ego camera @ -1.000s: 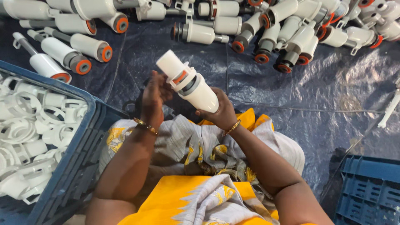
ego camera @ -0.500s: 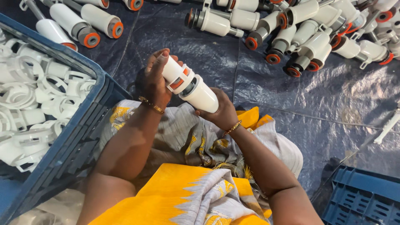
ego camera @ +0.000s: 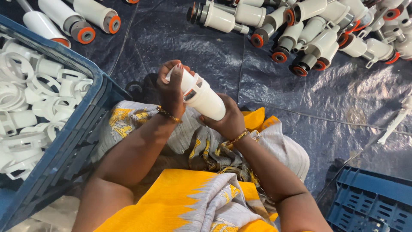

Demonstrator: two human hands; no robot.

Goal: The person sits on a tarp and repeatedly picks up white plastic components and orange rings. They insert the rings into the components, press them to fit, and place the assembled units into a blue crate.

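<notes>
While the right hand (ego camera: 227, 120) cups the lower, wider end of a white plastic cylinder (ego camera: 201, 96) from beneath, fingers wrapped about it, the left hand (ego camera: 171, 88) closes over the cylinder's narrower upper end, thumb and fingers pressed on a white ring-shaped collar (ego camera: 192, 86) that sits around it. Both hands are thus clamped on the one cylinder, which is held tilted above the person's lap, its top leaning up and to the left. Each wrist wears a thin gold bracelet (ego camera: 169, 115). Below the cylinder lies grey and yellow patterned cloth (ego camera: 201, 202) over the person's legs. Left of the cylinder stands a blue plastic crate (ego camera: 73, 146), its near wall just beside the left forearm, filled with loose white rings and clips (ego camera: 30, 107). Under and beyond the cylinder spreads a dark blue plastic sheet (ego camera: 180, 38) on the floor. Above and to the right of the cylinder, well apart from it, lies a heap of white cylinders with orange and black ends (ego camera: 309, 34); above and to the left of it lie a few more of the same kind (ego camera: 81, 19), next to the crate's far corner. Far right of the cylinder a slim white piece (ego camera: 397, 120) rests on the sheet, and lower right of it shows the corner of a second blue crate (ego camera: 373, 202).
</notes>
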